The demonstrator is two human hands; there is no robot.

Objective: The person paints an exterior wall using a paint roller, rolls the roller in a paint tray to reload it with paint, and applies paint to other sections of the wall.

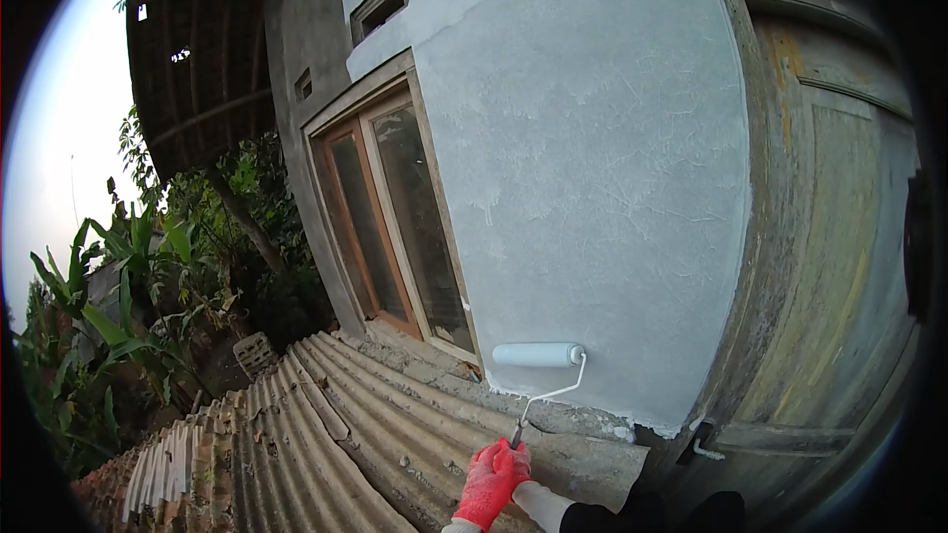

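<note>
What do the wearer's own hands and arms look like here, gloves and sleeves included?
The left hand and the right hand both wear red gloves. A pale cuff shows at the left wrist, and a black sleeve covers the right arm farther up. No markings can be made out.

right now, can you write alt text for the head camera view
Left hand and right hand, both red-gloved, grip a paint roller at a pale blue-grey wall, between a glass-paned window and weathered wooden door. Corrugated roofing spreads below.
</note>
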